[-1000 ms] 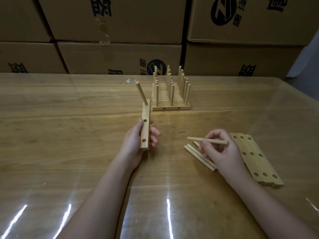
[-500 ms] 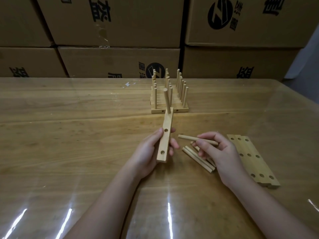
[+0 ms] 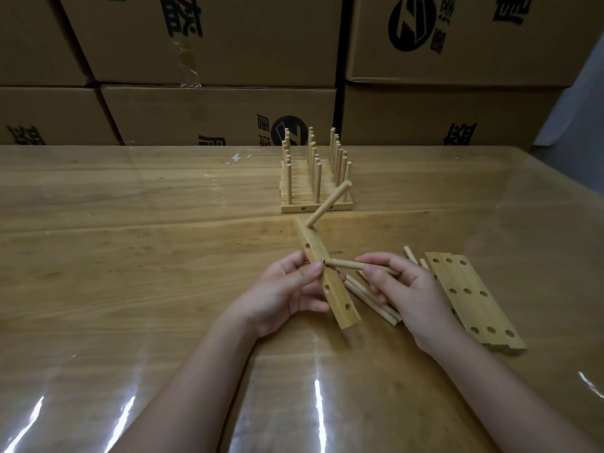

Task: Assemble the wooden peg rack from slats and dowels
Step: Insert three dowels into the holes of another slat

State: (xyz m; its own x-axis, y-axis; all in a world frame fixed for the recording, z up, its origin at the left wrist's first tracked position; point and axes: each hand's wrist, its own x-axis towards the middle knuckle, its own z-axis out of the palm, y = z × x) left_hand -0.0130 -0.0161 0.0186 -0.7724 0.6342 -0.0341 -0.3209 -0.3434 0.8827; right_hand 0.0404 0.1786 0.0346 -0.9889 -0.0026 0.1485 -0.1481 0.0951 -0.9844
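My left hand [image 3: 281, 295] grips a wooden slat [image 3: 330, 282] above the table, tilted, with several holes along its faces. One dowel [image 3: 328, 204] stands fixed in the slat's far end and points up to the right. My right hand [image 3: 405, 289] pinches a second dowel [image 3: 353, 265] and holds its tip at a hole near the slat's middle. Loose dowels [image 3: 376, 302] lie on the table under my right hand. Three more slats [image 3: 474, 299] lie side by side at the right.
A finished peg rack [image 3: 315, 178] with several upright dowels stands farther back on the glossy wooden table [image 3: 130, 256]. Stacked cardboard boxes [image 3: 212, 60] form a wall behind the table. The table's right edge runs near the slats.
My left hand turned the slat so its fixed dowel now points right. My right hand brought its dowel left from above the loose pile to the slat's hole.
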